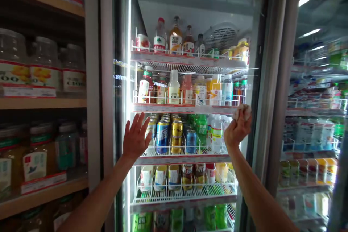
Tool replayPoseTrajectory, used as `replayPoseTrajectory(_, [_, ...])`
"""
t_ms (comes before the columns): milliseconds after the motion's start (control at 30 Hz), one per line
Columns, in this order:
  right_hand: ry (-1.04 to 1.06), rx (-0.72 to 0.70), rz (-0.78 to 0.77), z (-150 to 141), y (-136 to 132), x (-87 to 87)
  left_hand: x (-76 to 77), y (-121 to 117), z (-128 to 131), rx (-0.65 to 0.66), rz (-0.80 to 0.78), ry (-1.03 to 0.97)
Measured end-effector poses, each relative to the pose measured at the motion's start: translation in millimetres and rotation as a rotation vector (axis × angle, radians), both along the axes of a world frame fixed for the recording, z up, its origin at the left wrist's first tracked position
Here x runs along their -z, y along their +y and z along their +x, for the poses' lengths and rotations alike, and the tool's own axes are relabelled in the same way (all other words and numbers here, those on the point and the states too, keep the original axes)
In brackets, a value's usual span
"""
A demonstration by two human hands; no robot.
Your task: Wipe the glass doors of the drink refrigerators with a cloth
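Observation:
I face a glass-door drinks fridge (pixel 261 79) with several wire shelves of bottles and cans. My left hand (pixel 136 136) is open, fingers spread, its palm flat against the glass in front of the blue can (pixel 162 136) and gold can (pixel 176 136) on the third shelf. My right hand (pixel 238 127) is closed around a crumpled pale cloth (pixel 243 111), pressed on the glass near the door's right edge, level with the red price strip (pixel 185 108) of the second shelf.
Wooden shelves (pixel 40 103) at left hold plastic jars with labels. A second glass-door fridge (pixel 315 116) stands at right with more drinks. A grey door frame (pixel 94 79) separates the shelves from the fridge.

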State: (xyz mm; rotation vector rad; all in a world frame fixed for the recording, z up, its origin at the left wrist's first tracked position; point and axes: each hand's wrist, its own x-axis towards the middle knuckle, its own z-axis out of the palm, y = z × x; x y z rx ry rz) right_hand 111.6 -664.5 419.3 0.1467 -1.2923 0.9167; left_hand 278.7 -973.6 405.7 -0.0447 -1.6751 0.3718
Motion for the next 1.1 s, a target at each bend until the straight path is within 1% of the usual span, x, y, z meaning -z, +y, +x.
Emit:
replayPoseTrajectory(33, [-0.018,-0.009,-0.01,4,-4,-0.4,0.0,0,0,0.002,0.0,-0.002])
replayPoseTrajectory(67, [-0.028,-0.021,0.054,12,-13,3.5,0.0,0,0,0.004,0.0,-0.001])
replayPoseTrajectory(100, [-0.029,-0.034,0.184,22,-24,10.7,-0.1,0,0,0.007,0.002,0.001])
replayPoseTrajectory(167, [0.02,-0.06,0.547,39,-41,28.9,-0.2,0,1,0.014,0.001,0.007])
replayPoseTrajectory(200, [0.059,-0.064,0.691,42,-43,36.2,-0.2,0,1,0.015,-0.001,0.008])
replayPoseTrajectory(233, [0.091,-0.057,0.763,41,-39,40.2,-0.2,0,1,0.014,-0.004,0.009])
replayPoseTrajectory(267, [0.102,-0.041,0.746,36,-31,40.0,-0.2,0,1,0.011,-0.009,0.011])
replayPoseTrajectory(300, [0.092,-0.022,0.646,27,-19,35.3,-0.1,0,1,0.007,-0.015,0.013])
replayPoseTrajectory(367, [0.032,0.001,0.326,8,1,15.6,0.1,-1,1,0.003,-0.02,0.015])
replayPoseTrajectory(400, [0.008,0.001,0.188,2,4,4.0,0.1,-1,0,0.004,-0.02,0.016])
replayPoseTrajectory(433, [-0.003,-0.006,0.103,1,1,-6.1,0.1,-1,0,0.007,-0.021,0.019])
replayPoseTrajectory(467, [-0.005,-0.018,0.093,5,-8,-13.1,0.0,-2,0,0.009,-0.02,0.019])
replayPoseTrajectory(500, [0.006,-0.03,0.16,13,-23,-16.1,0.0,-2,0,0.011,-0.018,0.017])
replayPoseTrajectory(533, [0.031,-0.042,0.294,25,-40,-15.3,0.0,-2,1,0.011,-0.019,0.016])
replayPoseTrajectory(600, [0.14,-0.062,0.691,50,-69,-7.3,-0.1,-3,1,0.004,-0.021,0.012])
replayPoseTrajectory(633, [0.202,-0.063,0.873,58,-76,-3.3,-0.2,-3,2,-0.001,-0.023,0.008])
replayPoseTrajectory(667, [0.251,-0.054,0.989,60,-76,-1.5,-0.3,-2,2,-0.004,-0.023,0.007])
replayPoseTrajectory(700, [0.273,-0.038,1.021,57,-69,-2.9,-0.3,-2,2,-0.006,-0.021,0.008])
replayPoseTrajectory(733, [0.264,-0.021,0.956,49,-56,-8.0,-0.4,-1,3,-0.005,-0.019,0.01])
replayPoseTrajectory(767, [0.232,-0.003,0.803,36,-40,-16.4,-0.4,-1,3,-0.003,-0.019,0.012])
replayPoseTrajectory(833, [0.151,0.014,0.383,8,-11,-38.0,-0.4,-1,3,0.001,-0.017,0.017])
replayPoseTrajectory(867, [0.127,0.014,0.213,-2,-3,-47.4,-0.3,-1,2,0.001,-0.015,0.016])
replayPoseTrajectory(900, [0.112,0.012,0.097,-6,-1,-53.6,0.0,-1,2,0.001,-0.014,0.017])
replayPoseTrajectory(933, [0.104,0.008,0.055,-5,-6,-55.3,0.3,-2,2,0.002,-0.014,0.017])
replayPoseTrajectory(967, [0.102,0.001,0.096,1,-15,-52.7,0.6,-3,1,0.003,-0.015,0.016])
replayPoseTrajectory(1000, [0.106,-0.007,0.204,11,-27,-46.6,0.9,-4,1,0.005,-0.018,0.016])
replayPoseTrajectory(1033, [0.119,-0.016,0.369,22,-40,-38.6,1.1,-5,0,0.007,-0.021,0.015])
replayPoseTrajectory(1067, [0.141,-0.027,0.565,32,-50,-30.5,1.0,-5,0,0.01,-0.021,0.012])
replayPoseTrajectory(1100, [0.16,-0.035,0.739,40,-55,-24.1,0.8,-5,0,0.014,-0.02,0.009])
